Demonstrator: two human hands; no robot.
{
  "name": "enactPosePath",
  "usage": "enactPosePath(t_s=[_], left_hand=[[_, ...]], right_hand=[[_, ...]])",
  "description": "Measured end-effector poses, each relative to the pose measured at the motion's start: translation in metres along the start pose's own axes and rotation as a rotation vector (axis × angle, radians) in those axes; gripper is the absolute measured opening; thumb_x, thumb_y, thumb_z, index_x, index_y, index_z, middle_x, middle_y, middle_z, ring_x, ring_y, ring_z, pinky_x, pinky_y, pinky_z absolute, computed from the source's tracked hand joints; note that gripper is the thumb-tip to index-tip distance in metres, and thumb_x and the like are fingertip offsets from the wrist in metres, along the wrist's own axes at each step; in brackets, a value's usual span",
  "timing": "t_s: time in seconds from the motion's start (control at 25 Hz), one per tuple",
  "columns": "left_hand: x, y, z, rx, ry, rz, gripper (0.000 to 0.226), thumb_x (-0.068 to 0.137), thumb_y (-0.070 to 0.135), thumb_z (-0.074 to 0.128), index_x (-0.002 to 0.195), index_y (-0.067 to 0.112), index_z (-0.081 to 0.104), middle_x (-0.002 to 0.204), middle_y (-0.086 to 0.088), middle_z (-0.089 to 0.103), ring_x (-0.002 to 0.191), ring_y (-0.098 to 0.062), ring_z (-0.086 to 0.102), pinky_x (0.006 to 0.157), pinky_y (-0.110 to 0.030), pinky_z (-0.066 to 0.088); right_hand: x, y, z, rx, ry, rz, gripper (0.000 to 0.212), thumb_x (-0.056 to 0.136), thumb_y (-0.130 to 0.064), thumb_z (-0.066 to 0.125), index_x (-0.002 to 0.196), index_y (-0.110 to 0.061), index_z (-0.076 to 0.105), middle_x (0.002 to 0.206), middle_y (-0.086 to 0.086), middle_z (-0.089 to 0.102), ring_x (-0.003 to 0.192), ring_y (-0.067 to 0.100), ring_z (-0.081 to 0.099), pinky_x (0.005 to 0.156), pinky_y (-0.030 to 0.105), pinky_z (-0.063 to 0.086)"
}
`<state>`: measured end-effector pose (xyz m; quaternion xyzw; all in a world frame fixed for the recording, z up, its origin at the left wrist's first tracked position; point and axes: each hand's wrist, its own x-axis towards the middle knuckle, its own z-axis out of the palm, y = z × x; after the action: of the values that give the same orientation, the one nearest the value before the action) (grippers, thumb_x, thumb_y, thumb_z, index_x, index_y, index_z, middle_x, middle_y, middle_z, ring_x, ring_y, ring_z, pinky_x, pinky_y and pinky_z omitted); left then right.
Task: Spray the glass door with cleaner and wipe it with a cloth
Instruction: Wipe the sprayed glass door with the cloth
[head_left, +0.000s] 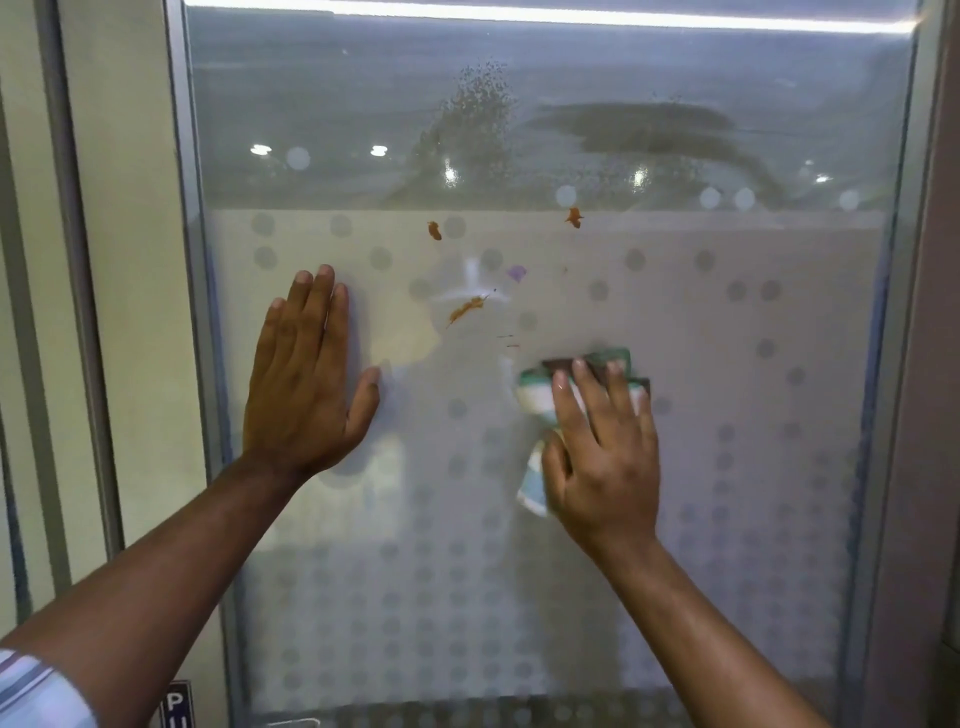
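The glass door fills the view, frosted with a dot pattern below and clear above. Spray droplets and wet smears sit on the upper glass. Three orange-brown stains mark the glass near its middle, with a small purple spot beside them. My right hand presses a folded green, white and brown cloth flat against the glass, below and right of the stains. My left hand lies flat on the glass at the left, fingers together, holding nothing. No spray bottle is in view.
A metal door frame runs down the left side, with a pale wall and vertical strips beyond it. Another frame post stands at the right. A small dark sign shows at the bottom left.
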<state>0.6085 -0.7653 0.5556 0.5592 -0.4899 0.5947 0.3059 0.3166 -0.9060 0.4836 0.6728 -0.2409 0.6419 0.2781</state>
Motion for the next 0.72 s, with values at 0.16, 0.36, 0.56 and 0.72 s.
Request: enactPosePath(t_s=[0.16, 0.36, 0.56, 0.72], left_hand=[[0.0, 0.003, -0.001, -0.002, 0.002, 0.0, 0.086, 0.107, 0.048, 0.044, 0.172, 0.002, 0.012, 0.183, -0.019, 0.011, 0.171, -0.036, 0.008, 0.139, -0.055, 0.015], [0.0, 0.002, 0.001, 0.005, 0.009, -0.004, 0.086, 0.107, 0.048, 0.045, 0.172, 0.002, 0.013, 0.182, -0.019, 0.012, 0.171, -0.036, 0.009, 0.139, -0.055, 0.015], [0.0, 0.001, 0.001, 0.015, 0.014, 0.008, 0.086, 0.107, 0.047, 0.045, 0.172, 0.001, 0.013, 0.182, -0.02, 0.012, 0.171, -0.036, 0.009, 0.139, -0.055, 0.015], [-0.001, 0.0, 0.0, 0.012, 0.016, 0.014, 0.085, 0.107, 0.047, 0.045, 0.172, 0.001, 0.013, 0.182, -0.02, 0.012, 0.171, -0.037, 0.01, 0.139, -0.054, 0.014]], right_hand=[[0.008, 0.027, -0.003, -0.062, 0.059, 0.164, 0.057, 0.097, -0.016, 0.056, 0.154, -0.013, 0.053, 0.163, 0.012, 0.05, 0.157, 0.034, 0.039, 0.129, 0.059, 0.026], [0.068, -0.006, 0.012, 0.07, 0.127, 0.291, 0.057, 0.098, -0.017, 0.057, 0.154, -0.012, 0.053, 0.162, 0.014, 0.051, 0.157, 0.038, 0.037, 0.132, 0.055, 0.019], [0.067, -0.055, 0.021, 0.032, 0.083, 0.082, 0.058, 0.096, -0.021, 0.057, 0.153, -0.011, 0.054, 0.161, 0.016, 0.052, 0.155, 0.04, 0.04, 0.131, 0.057, 0.023], [0.014, -0.044, 0.012, 0.053, -0.007, -0.124, 0.053, 0.092, -0.01, 0.062, 0.146, -0.008, 0.062, 0.157, 0.017, 0.056, 0.153, 0.042, 0.041, 0.124, 0.062, 0.033]])
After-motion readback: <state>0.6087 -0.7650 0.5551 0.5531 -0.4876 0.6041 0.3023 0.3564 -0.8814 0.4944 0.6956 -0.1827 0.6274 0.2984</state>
